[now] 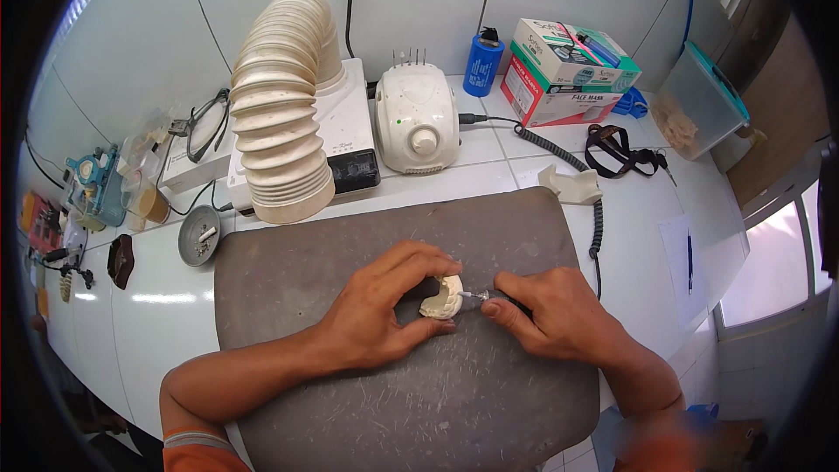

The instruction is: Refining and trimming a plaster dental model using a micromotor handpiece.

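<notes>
Over the grey-brown work mat [367, 419], my left hand [380, 301] grips a cream dental plaster model [447, 300], curved like a tooth arch. The thumb presses its near side and the fingers curl round its far side. My right hand [555, 310] is closed round a rotary handpiece [481, 295], held like a pen. The slim tip of the handpiece points left and meets, or nearly meets, the right side of the model. Most of the handpiece's body is hidden by my right fingers.
Behind the mat stands a ribbed suction hose [280, 114] on a white unit. Beside it are a white handpiece control box [418, 118], a blue canister [482, 65] and stacked boxes [564, 79]. A coiled cord [559, 153] runs down the right; a round grey dish [199, 236] sits left.
</notes>
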